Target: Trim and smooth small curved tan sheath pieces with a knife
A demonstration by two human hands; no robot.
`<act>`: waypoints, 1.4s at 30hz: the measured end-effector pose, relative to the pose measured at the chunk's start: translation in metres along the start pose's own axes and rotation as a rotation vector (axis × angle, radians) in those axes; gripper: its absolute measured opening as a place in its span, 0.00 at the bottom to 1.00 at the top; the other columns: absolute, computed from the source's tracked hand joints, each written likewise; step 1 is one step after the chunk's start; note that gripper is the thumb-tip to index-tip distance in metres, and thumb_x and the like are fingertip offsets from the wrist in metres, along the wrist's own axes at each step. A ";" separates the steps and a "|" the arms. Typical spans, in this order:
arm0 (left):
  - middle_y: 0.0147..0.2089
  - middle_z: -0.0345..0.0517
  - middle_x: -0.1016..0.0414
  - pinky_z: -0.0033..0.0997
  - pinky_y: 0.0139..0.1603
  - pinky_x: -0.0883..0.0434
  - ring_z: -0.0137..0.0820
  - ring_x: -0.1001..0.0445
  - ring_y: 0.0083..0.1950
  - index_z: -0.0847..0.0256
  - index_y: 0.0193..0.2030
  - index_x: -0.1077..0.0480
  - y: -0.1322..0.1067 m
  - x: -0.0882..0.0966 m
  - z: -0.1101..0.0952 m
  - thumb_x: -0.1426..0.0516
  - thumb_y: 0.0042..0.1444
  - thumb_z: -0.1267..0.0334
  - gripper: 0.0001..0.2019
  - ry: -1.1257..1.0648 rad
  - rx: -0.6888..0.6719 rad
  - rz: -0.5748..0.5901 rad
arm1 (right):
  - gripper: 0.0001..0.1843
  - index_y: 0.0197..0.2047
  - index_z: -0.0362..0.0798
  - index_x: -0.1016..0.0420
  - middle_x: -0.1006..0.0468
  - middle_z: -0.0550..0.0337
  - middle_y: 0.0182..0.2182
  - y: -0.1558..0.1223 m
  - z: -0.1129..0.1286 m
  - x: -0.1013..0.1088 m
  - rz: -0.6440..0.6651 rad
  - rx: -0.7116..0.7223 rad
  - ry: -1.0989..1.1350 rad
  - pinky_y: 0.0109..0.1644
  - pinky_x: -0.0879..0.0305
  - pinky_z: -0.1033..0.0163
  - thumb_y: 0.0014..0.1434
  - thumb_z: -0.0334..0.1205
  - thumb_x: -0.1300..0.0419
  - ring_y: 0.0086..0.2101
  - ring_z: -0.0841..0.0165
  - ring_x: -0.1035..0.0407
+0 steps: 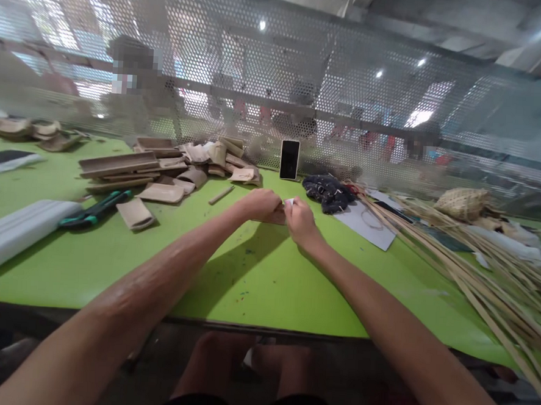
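Observation:
Both my arms reach out over the green table [256,281]. My left hand [262,203] is closed over a small tan piece [276,217] that lies on the table, mostly hidden under the fingers. Right beside it, my right hand [299,219] is closed in a pinch on a small white bit [289,201] at the top of that piece. The two hands touch each other.
A heap of tan folded pieces and flat trays [162,168] lies at back left, with green-handled pliers [93,213] and a white case [14,232]. A phone [289,159] stands against the perforated screen. Dark cloth [328,192], paper and long bamboo strips [477,264] lie right.

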State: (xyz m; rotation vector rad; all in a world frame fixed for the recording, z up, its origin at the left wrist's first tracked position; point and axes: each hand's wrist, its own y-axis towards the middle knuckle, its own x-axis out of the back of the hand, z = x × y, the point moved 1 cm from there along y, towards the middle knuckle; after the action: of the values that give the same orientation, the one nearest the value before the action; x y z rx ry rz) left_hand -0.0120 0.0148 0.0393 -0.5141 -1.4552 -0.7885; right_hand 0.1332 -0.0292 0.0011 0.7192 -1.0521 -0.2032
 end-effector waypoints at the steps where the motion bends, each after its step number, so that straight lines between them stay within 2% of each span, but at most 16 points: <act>1: 0.32 0.55 0.22 0.31 0.31 0.37 0.36 0.26 0.30 0.63 0.35 0.22 0.001 -0.001 0.001 0.51 0.62 0.50 0.22 0.006 -0.009 0.015 | 0.23 0.28 0.48 0.30 0.31 0.51 0.30 0.003 -0.001 -0.001 0.012 -0.016 0.003 0.43 0.40 0.55 0.71 0.39 0.58 0.34 0.62 0.39; 5: 0.32 0.56 0.22 0.31 0.34 0.34 0.37 0.24 0.32 0.63 0.37 0.22 0.003 -0.002 0.003 0.51 0.62 0.48 0.22 0.019 0.004 0.028 | 0.23 0.28 0.47 0.31 0.31 0.52 0.30 0.005 0.001 -0.003 0.035 -0.050 0.013 0.42 0.40 0.55 0.71 0.39 0.59 0.32 0.63 0.39; 11: 0.31 0.54 0.22 0.30 0.31 0.36 0.35 0.25 0.30 0.64 0.34 0.23 0.002 0.002 -0.001 0.52 0.63 0.52 0.21 0.003 0.008 0.048 | 0.21 0.28 0.49 0.32 0.30 0.51 0.31 -0.003 0.006 0.003 -0.007 0.017 -0.020 0.43 0.40 0.56 0.71 0.39 0.57 0.34 0.62 0.39; 17: 0.32 0.55 0.23 0.31 0.32 0.35 0.35 0.26 0.30 0.64 0.34 0.24 -0.002 0.002 -0.004 0.50 0.63 0.49 0.22 0.002 0.003 0.012 | 0.24 0.27 0.48 0.32 0.31 0.52 0.28 0.002 0.006 0.003 0.063 -0.066 -0.006 0.39 0.40 0.55 0.71 0.38 0.60 0.30 0.63 0.39; 22: 0.33 0.55 0.22 0.32 0.33 0.33 0.35 0.25 0.32 0.65 0.35 0.23 0.000 0.003 -0.005 0.51 0.63 0.54 0.20 -0.027 0.015 0.049 | 0.22 0.28 0.49 0.31 0.30 0.51 0.30 -0.003 0.007 0.003 -0.020 -0.006 0.013 0.40 0.38 0.56 0.70 0.39 0.58 0.33 0.63 0.39; 27: 0.34 0.57 0.21 0.33 0.35 0.32 0.39 0.23 0.34 0.65 0.35 0.24 -0.002 0.002 -0.007 0.50 0.62 0.49 0.22 0.017 0.042 -0.007 | 0.22 0.25 0.49 0.33 0.32 0.54 0.27 0.003 0.004 -0.003 -0.002 -0.080 -0.004 0.40 0.39 0.56 0.69 0.37 0.58 0.30 0.64 0.40; 31: 0.34 0.56 0.21 0.31 0.36 0.31 0.38 0.22 0.35 0.64 0.36 0.23 0.002 0.000 -0.005 0.49 0.61 0.51 0.19 0.011 0.036 0.010 | 0.22 0.26 0.49 0.31 0.30 0.52 0.29 -0.002 0.009 0.001 -0.062 -0.029 -0.025 0.39 0.39 0.57 0.69 0.38 0.56 0.32 0.63 0.39; 34: 0.35 0.56 0.21 0.33 0.35 0.31 0.39 0.22 0.34 0.65 0.36 0.23 0.003 -0.001 -0.005 0.50 0.62 0.51 0.20 0.002 0.041 -0.001 | 0.22 0.26 0.48 0.31 0.29 0.51 0.29 -0.002 0.010 0.002 -0.039 -0.018 -0.027 0.39 0.39 0.57 0.70 0.36 0.57 0.32 0.63 0.39; 38: 0.34 0.57 0.22 0.32 0.34 0.31 0.37 0.23 0.32 0.65 0.35 0.23 0.000 -0.002 -0.007 0.49 0.61 0.47 0.23 0.004 0.047 -0.014 | 0.22 0.26 0.48 0.31 0.30 0.53 0.27 0.003 0.010 0.002 -0.006 -0.083 -0.044 0.37 0.40 0.58 0.70 0.35 0.57 0.29 0.65 0.40; 42: 0.32 0.55 0.22 0.32 0.34 0.31 0.35 0.24 0.31 0.65 0.35 0.23 0.002 -0.003 -0.005 0.49 0.62 0.50 0.21 -0.020 0.030 0.026 | 0.23 0.28 0.45 0.29 0.28 0.50 0.30 -0.005 0.018 0.007 -0.014 -0.054 -0.095 0.37 0.39 0.58 0.71 0.36 0.58 0.32 0.64 0.39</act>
State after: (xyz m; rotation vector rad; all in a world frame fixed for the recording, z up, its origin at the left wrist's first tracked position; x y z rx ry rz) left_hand -0.0074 0.0131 0.0360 -0.5178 -1.4739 -0.7417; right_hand 0.1217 -0.0441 0.0084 0.6739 -1.1276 -0.2792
